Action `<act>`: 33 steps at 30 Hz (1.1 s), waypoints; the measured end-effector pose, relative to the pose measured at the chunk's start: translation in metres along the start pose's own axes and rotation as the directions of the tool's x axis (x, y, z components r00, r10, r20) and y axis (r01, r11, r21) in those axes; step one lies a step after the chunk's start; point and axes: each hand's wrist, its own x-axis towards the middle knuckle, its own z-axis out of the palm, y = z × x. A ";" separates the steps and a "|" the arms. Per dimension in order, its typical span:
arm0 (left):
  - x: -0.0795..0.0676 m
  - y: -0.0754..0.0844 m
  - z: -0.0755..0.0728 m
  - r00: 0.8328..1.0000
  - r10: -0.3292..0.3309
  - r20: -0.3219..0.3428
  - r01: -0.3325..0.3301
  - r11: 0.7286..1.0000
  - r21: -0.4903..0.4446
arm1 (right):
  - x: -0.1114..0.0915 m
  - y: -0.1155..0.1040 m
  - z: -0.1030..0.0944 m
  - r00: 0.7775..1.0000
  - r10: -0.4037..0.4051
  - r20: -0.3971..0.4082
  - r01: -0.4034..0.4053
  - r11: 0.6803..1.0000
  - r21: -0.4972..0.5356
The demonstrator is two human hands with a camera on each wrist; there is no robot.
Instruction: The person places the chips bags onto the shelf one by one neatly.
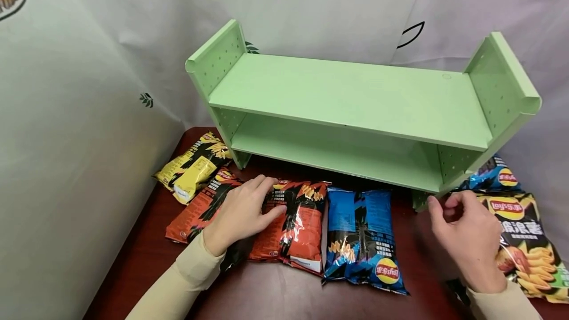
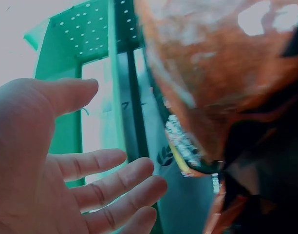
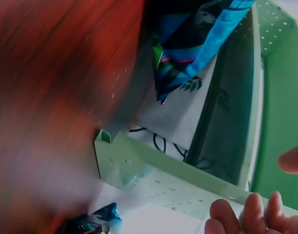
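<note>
My left hand (image 1: 246,206) is over two red and black chip bags, with fingers extended and thumb out to the side; in the left wrist view the palm holds nothing. One red bag (image 1: 306,231) lies flat right of the fingers, the other red bag (image 1: 191,216) is tilted and partly hidden by the hand. A blue chip bag (image 1: 362,236) lies beside them, back side up. My right hand (image 1: 473,241) hangs near the right foot of the green shelf rack (image 1: 338,93), its fingers loosely bent around nothing. Its fingertips (image 3: 253,209) overlap the rack's side panel in the right wrist view.
A yellow chip bag (image 1: 195,167) lies at the far left, by the rack's left foot. Right of my right hand are a black and yellow chip bag (image 1: 524,241) and a blue bag (image 1: 495,174) behind it. A dark red table (image 1: 262,298) carries everything; pale curtains (image 1: 320,9) hang behind.
</note>
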 end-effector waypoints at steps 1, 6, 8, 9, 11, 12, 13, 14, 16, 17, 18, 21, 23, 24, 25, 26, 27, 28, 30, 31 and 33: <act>-0.002 -0.001 0.002 1.000 -0.009 -0.001 0.009 1.000 -0.010 | 0.001 0.001 0.000 0.999 0.031 -0.012 -0.031 0.999 0.015; -0.011 -0.002 0.009 0.996 -0.086 0.006 0.086 0.993 -0.074 | 0.014 0.002 0.004 0.994 0.093 -0.059 -0.087 0.992 0.094; -0.014 -0.002 0.012 0.993 -0.117 0.018 0.119 0.988 -0.098 | 0.020 0.003 0.005 0.993 0.090 -0.075 -0.082 0.991 0.109; -0.015 -0.002 0.014 0.991 -0.131 0.024 0.133 0.986 -0.106 | 0.023 0.003 0.006 0.993 0.087 -0.084 -0.077 0.990 0.117; -0.016 -0.001 0.016 0.988 -0.148 0.035 0.151 0.983 -0.107 | 0.028 0.005 0.009 0.991 0.086 -0.107 -0.073 0.990 0.123; -0.016 -0.001 0.017 0.987 -0.153 0.040 0.156 0.982 -0.103 | 0.030 0.006 0.011 0.989 0.083 -0.120 -0.069 0.990 0.120; -0.017 -0.001 0.018 0.987 -0.155 0.042 0.158 0.983 -0.097 | 0.031 0.007 0.013 0.989 0.075 -0.131 -0.060 0.991 0.119; -0.017 -0.001 0.018 0.987 -0.157 0.044 0.161 0.983 -0.092 | 0.032 0.008 0.016 0.987 0.066 -0.144 -0.049 0.992 0.119; -0.017 -0.001 0.018 0.987 -0.156 0.046 0.160 0.983 -0.088 | 0.035 0.011 0.020 0.985 0.043 -0.167 -0.024 0.993 0.115; -0.017 -0.002 0.018 0.987 -0.155 0.047 0.158 0.983 -0.091 | 0.035 0.012 0.022 0.985 0.025 -0.172 -0.006 0.994 0.110; -0.017 -0.002 0.017 0.987 -0.153 0.048 0.157 0.983 -0.097 | 0.036 0.013 0.024 0.984 0.007 -0.178 0.012 0.995 0.103; -0.015 -0.006 0.011 0.987 -0.151 0.054 0.157 0.980 -0.121 | 0.038 0.017 0.027 0.982 -0.022 -0.189 0.042 0.994 0.104; -0.015 -0.009 0.006 0.986 -0.159 0.058 0.165 0.978 -0.125 | 0.038 0.018 0.028 0.981 -0.026 -0.194 0.045 0.994 0.098; -0.014 -0.012 0.002 0.984 -0.166 0.061 0.173 0.977 -0.128 | 0.038 0.019 0.029 0.980 -0.026 -0.197 0.045 0.995 0.092; -0.015 -0.014 -0.001 0.983 -0.173 0.063 0.179 0.975 -0.128 | 0.038 0.019 0.030 0.980 -0.024 -0.196 0.042 0.995 0.090; -0.015 -0.017 -0.004 0.981 -0.182 0.064 0.189 0.974 -0.126 | 0.038 0.019 0.030 0.981 -0.023 -0.194 0.040 0.996 0.085; -0.016 -0.021 -0.008 0.979 -0.192 0.067 0.199 0.972 -0.125 | 0.038 0.019 0.031 0.981 -0.024 -0.192 0.040 0.996 0.080; -0.017 -0.025 -0.011 0.977 -0.203 0.069 0.210 0.969 -0.126 | 0.037 0.019 0.032 0.982 -0.025 -0.186 0.040 0.996 0.075; -0.019 -0.033 -0.018 0.973 -0.221 0.066 0.228 0.965 -0.128 | 0.037 0.020 0.033 0.984 -0.034 -0.172 0.047 0.997 0.069; -0.020 -0.038 -0.020 0.972 -0.228 0.065 0.235 0.963 -0.130 | 0.037 0.021 0.033 0.985 -0.038 -0.168 0.050 0.996 0.068; -0.022 -0.048 -0.025 0.968 -0.242 0.063 0.249 0.960 -0.132 | 0.036 0.022 0.034 0.986 -0.048 -0.159 0.060 0.996 0.072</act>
